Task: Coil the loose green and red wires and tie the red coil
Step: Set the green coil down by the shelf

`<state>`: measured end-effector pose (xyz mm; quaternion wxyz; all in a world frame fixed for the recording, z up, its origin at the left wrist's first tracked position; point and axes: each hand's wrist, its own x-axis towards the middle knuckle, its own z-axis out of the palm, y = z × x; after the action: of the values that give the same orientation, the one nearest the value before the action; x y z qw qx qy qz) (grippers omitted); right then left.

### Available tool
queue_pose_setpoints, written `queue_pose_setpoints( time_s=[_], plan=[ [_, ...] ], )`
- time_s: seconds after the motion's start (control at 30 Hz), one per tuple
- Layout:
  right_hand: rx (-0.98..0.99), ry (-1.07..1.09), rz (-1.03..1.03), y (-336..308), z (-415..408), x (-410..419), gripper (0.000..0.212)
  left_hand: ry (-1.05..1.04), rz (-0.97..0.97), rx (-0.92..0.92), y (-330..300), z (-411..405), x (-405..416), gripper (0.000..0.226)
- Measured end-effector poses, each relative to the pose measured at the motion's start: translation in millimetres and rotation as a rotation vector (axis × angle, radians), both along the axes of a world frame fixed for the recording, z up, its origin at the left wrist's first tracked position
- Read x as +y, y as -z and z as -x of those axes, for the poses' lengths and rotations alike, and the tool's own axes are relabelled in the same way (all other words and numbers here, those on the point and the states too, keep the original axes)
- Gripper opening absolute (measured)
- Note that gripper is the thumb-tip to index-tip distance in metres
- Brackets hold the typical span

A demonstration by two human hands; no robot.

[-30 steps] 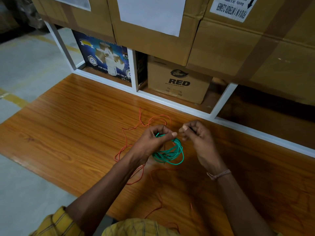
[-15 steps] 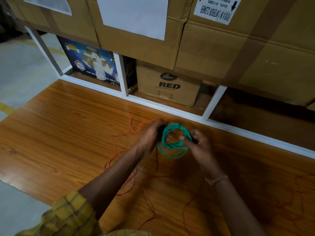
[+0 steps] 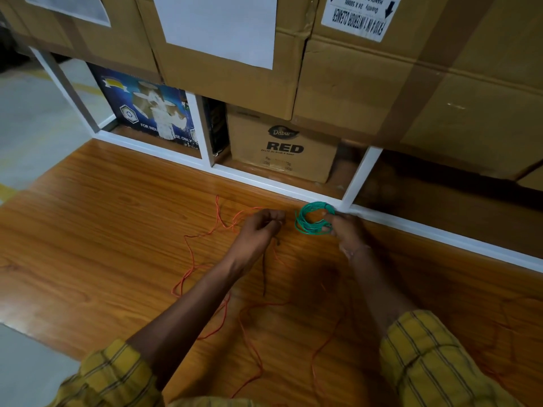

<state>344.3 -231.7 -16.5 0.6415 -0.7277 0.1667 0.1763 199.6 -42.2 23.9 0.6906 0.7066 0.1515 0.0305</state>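
Already the green wire [image 3: 314, 217] is wound into one neat coil, which the right hand [image 3: 345, 229] holds at its right edge, fingers closed around the bundled turns, just in front of the white shelf frame [image 3: 293, 190]. That half of the job looks done, apart from setting the coil down.

The red wire [image 3: 205, 259] has not been coiled at all. It lies loose across the wooden counter [image 3: 102, 230] in long, wandering loops, running from near the left hand [image 3: 261, 230] down towards the person's yellow checked sleeves [image 3: 426, 356]. The left hand's fingers are curled together above it; they seem to be pinching a strand, but I cannot tell for sure. So winding the red wire and tying it both remain.

By count: one green coil, one loose red wire as far as I can tell, and two hands. Behind the frame stand two printed cartons, a blue one [image 3: 147, 116] and a brown one marked RED [image 3: 282, 145], with at least three large cardboard boxes [image 3: 440, 83] stacked above.
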Motion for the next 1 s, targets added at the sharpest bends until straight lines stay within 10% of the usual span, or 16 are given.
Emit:
queue_pose_setpoints(
  time_s=[0.37,1.0],
  plan=[
    [-0.327,-0.052,0.236,-20.0,93.9,-9.7,0.014,-0.005,-0.092,0.029,14.6,85.6,26.1,0.025],
    [-0.294,-0.866,0.304,17.1,259.9,19.1,0.032,-0.264,-0.219,0.153,60.4,217.7,68.5,0.02]
  ],
)
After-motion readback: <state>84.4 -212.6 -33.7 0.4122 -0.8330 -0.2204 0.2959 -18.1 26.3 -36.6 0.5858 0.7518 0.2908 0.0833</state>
